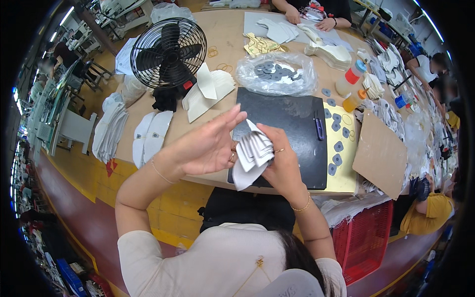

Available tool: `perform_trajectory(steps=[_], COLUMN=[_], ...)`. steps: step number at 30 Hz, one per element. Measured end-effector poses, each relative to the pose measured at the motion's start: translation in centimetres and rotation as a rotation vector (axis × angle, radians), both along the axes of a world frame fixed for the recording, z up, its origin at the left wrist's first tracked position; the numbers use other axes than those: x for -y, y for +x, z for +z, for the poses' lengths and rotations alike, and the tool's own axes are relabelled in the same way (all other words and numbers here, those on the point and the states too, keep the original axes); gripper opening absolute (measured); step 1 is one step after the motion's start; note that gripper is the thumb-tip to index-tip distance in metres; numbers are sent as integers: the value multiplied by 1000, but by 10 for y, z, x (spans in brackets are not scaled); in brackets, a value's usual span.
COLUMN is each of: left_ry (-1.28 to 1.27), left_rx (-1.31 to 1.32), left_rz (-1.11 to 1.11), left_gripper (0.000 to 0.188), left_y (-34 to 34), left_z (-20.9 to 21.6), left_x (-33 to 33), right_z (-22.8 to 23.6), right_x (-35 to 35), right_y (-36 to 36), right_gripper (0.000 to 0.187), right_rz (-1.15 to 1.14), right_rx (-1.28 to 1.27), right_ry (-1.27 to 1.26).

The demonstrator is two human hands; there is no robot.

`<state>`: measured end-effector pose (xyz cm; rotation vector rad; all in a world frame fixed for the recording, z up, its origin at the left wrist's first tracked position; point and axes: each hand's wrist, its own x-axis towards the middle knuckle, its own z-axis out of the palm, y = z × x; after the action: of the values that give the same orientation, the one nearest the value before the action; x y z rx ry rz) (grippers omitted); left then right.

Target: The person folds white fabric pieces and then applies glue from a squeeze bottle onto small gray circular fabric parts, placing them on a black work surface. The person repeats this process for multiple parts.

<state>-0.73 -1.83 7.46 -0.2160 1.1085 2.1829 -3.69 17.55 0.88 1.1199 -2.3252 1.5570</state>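
Note:
My right hand [284, 161] grips a small curled stack of white cut pieces [251, 154] with grey edges, held above the black board [292, 126]. My left hand [210, 143] is stretched out beside the stack, palm turned toward it and fingers straight. Its fingertips reach up past the stack's left side; part of the hand by the ring is hidden, so whether it touches the pieces I cannot tell. To the right lies a yellow sheet [349, 171] with several small grey pieces [337, 159] spread on it. A purple-handled thread snipper [319, 127] rests on the board.
A black fan [169, 53] stands at the far left beside a fanned stack of cream pieces [210, 94]. Beyond the board sits a plastic bag [277, 74] of grey pieces. Bottles [350, 78], brown cardboard [380, 153] and a red crate [363, 242] are on the right. A person's hands [325, 24] work opposite.

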Motion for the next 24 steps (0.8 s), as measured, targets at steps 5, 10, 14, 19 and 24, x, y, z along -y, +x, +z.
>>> perform_trajectory(steps=[5, 10, 14, 19, 24], left_ry=[-21, -597, -281, 106, -292], left_rx=[-26, -611, -368, -125, -62], left_rz=[-50, 161, 105, -40, -153], left_gripper=[70, 72, 87, 79, 60], left_y=[-11, -31, -23, 1, -27], left_z=[19, -64, -130, -135, -141], left_x=[16, 33, -1, -3, 20], right_z=[-25, -14, -10, -49, -76], right_x=[-1, 2, 9, -3, -18], right_y=[-7, -4, -8, -15, -29], right_gripper=[49, 54, 60, 53, 45], right_rz=[-13, 106, 106, -84, -26], right_rx=[374, 1127, 1226, 1254, 1329], right_ry=[-386, -909, -1049, -1126, -1100])
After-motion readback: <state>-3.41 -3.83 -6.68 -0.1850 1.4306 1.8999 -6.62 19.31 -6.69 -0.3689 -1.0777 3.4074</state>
